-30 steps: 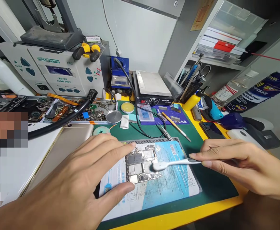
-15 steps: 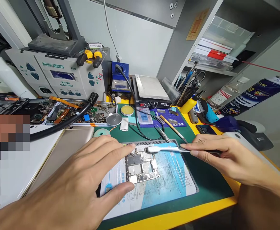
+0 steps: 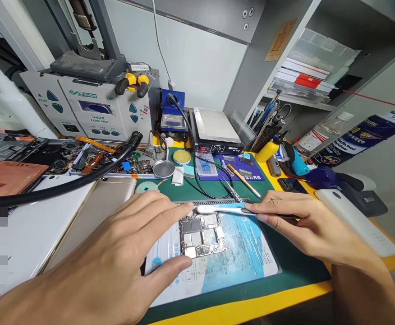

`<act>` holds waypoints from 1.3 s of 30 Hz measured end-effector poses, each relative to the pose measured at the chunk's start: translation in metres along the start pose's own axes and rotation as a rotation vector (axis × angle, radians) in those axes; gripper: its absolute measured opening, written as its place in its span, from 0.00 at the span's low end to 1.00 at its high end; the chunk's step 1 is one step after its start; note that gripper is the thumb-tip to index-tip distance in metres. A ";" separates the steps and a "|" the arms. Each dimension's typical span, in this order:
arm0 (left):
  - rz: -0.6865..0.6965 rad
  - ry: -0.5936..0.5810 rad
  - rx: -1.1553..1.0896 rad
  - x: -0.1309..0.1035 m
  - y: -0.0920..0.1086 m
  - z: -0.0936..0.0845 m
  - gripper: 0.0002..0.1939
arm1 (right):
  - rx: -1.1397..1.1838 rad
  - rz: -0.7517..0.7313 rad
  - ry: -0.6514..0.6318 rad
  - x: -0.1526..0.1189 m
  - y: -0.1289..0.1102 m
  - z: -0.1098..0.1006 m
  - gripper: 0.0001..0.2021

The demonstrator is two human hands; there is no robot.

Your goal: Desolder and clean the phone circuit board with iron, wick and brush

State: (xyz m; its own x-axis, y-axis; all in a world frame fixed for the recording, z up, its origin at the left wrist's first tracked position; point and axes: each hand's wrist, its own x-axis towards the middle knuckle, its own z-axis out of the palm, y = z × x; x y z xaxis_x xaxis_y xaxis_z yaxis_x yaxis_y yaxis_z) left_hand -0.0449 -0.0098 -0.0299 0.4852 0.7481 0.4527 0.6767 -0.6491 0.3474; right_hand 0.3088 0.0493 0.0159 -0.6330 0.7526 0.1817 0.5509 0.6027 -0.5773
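Observation:
A phone circuit board (image 3: 202,237) lies flat on a blue-and-white work pad (image 3: 238,253). My left hand (image 3: 126,243) spans the board's left side, index fingertip at its top left corner and thumb at the lower left, bracing it between them. Pinched between the thumb and fingers of my right hand (image 3: 299,221) is a white toothbrush (image 3: 221,209) with a dark grip. Its head lies over the board's upper edge, close to my left index fingertip; the bristles face down and are hidden. Tweezers (image 3: 231,190) rest just behind the pad.
A hot-air station (image 3: 96,106) stands at back left, its black hose (image 3: 82,189) curving forward over phone parts. Behind the green mat (image 3: 299,257) is a small hot plate (image 3: 216,126). Bottles and a spray can (image 3: 360,135) line the right side. A phone (image 3: 92,221) lies at left.
The toothbrush head has moved left along the board's upper edge, toward my left index finger, with my right hand following. My left hand stays on the board. The view has shifted slightly.

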 end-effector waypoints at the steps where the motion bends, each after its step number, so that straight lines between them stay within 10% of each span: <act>1: -0.002 0.000 0.000 0.000 0.000 0.000 0.27 | -0.001 -0.001 -0.002 0.001 -0.001 0.001 0.16; 39: -0.017 0.026 -0.021 0.003 0.007 -0.002 0.25 | -0.020 -0.049 0.030 0.005 -0.013 0.005 0.14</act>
State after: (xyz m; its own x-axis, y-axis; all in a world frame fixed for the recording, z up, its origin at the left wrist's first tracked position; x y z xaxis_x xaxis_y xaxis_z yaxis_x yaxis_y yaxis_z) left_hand -0.0395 -0.0126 -0.0248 0.4588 0.7555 0.4676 0.6729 -0.6392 0.3723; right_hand 0.2956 0.0438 0.0207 -0.6435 0.7291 0.2332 0.5301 0.6442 -0.5513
